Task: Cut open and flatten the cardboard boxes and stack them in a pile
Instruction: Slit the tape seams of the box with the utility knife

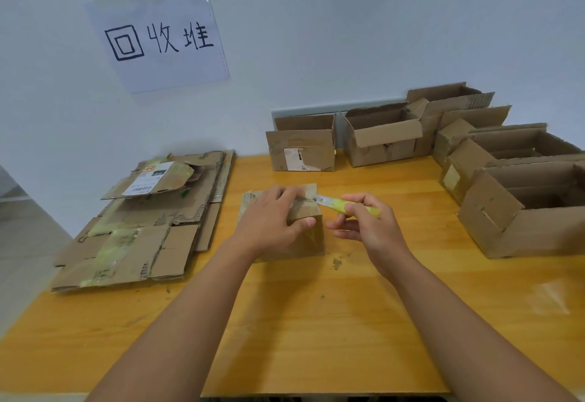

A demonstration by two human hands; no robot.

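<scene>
A small closed cardboard box [311,237] stands in the middle of the wooden table [316,322]. My left hand [269,221] lies over its top, fingers across the far edge and thumb on the near right corner, gripping it. My right hand [367,224] holds a yellow-green utility knife [348,206] just right of the box. The metal blade points left and touches the box's top right edge at the taped seam. A pile of flattened cardboard [142,227] lies at the left of the table.
Several open cardboard boxes [383,135] line the back wall and the right side; the nearest [522,211] sits at the right edge. A paper sign [158,37] hangs on the wall. Cardboard crumbs [337,264] lie near the box.
</scene>
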